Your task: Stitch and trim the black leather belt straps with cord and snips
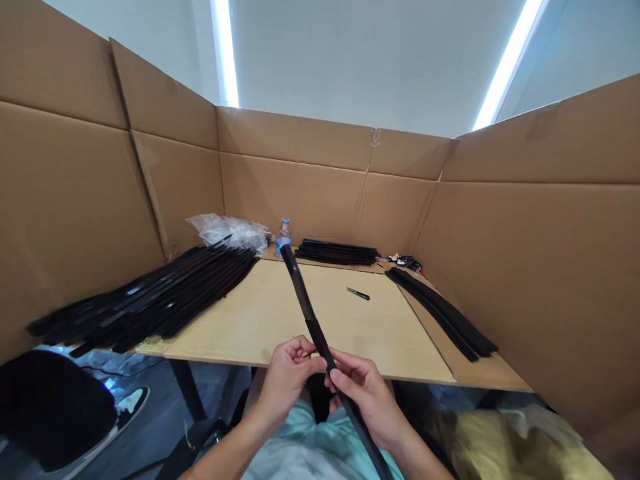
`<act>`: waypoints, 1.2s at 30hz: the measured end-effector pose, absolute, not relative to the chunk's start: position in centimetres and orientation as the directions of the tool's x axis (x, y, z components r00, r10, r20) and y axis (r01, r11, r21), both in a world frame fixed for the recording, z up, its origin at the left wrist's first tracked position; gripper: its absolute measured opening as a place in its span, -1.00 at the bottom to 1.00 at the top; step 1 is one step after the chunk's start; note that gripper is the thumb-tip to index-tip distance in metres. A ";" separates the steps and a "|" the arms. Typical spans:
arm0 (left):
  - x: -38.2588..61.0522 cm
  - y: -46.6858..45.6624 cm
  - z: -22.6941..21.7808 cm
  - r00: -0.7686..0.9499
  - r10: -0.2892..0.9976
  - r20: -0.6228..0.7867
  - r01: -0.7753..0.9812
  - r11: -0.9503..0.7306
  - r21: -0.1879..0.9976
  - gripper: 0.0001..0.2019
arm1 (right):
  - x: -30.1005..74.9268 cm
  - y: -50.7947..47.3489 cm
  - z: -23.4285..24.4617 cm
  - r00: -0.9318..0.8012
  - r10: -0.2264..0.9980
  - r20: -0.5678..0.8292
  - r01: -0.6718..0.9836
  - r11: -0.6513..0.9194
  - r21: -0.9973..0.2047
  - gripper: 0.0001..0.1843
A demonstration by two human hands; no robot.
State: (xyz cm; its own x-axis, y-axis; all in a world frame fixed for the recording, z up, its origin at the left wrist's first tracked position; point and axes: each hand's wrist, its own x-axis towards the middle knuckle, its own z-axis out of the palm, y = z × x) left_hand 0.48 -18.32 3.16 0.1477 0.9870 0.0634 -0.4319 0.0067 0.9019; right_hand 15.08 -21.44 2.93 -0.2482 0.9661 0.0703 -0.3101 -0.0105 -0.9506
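A long black strip [300,287] slants over the table's [280,307] near edge, its lower end reaching over the lap. The right hand [367,397] pinches it, thumb on top; the left hand's [290,377] thumb and fingers draw close at its edge, but I cannot tell what they pinch. The step looks like fingertip work beside the darker sleeve [316,332]; the next move calls for a steady right grip.

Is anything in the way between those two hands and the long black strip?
Nothing visible is. The right hand holds the black strip, and the left hand is right at its side. The small cutter lies on the table beyond the hands, not between.
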 end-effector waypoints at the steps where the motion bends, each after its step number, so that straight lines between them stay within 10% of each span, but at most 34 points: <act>1: 0.6 -18.4 3.2 0.174 0.982 0.067 -0.438 0.016 0.899 -0.59 | 15.0 -21.4 2.9 -0.230 0.971 0.068 -0.320 -0.009 -0.947 -0.41; 36: -0.3 -18.3 3.8 0.303 0.953 0.014 -0.434 0.125 0.892 -0.62 | 15.4 -21.5 3.0 -0.367 0.922 0.122 -0.145 0.073 -0.987 -0.55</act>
